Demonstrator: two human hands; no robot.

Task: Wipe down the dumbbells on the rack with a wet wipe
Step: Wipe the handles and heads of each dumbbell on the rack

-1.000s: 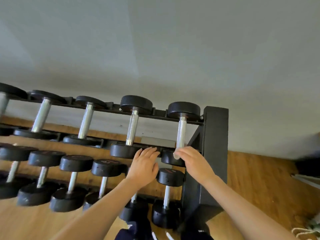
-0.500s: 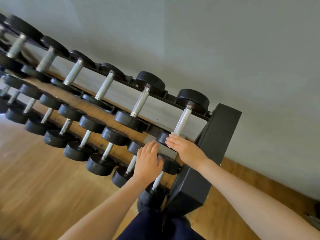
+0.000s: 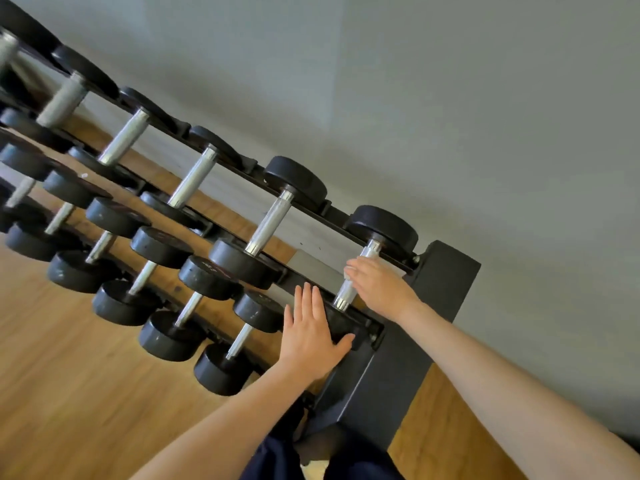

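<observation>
The black rack (image 3: 445,289) holds rows of black-headed dumbbells with steel handles. My right hand (image 3: 379,285) lies across the steel handle (image 3: 342,296) of the rightmost top-row dumbbell (image 3: 384,226), fingers wrapped over it. A pale edge of the wet wipe (image 3: 348,270) shows at my fingertips; the remainder of it is hidden under the hand. My left hand (image 3: 311,337) rests flat, fingers straight, on that dumbbell's near head (image 3: 341,325).
More dumbbells fill the top row (image 3: 270,220) and the lower rows (image 3: 162,247) to the left. A grey wall stands behind the rack. Wooden floor (image 3: 69,393) spreads at lower left. My dark-clothed legs (image 3: 277,455) are close to the rack's end post.
The view has tilted and swung right. My right hand slid up the handle from its lower end toward the middle. My left hand shifted onto the near head and flattened.
</observation>
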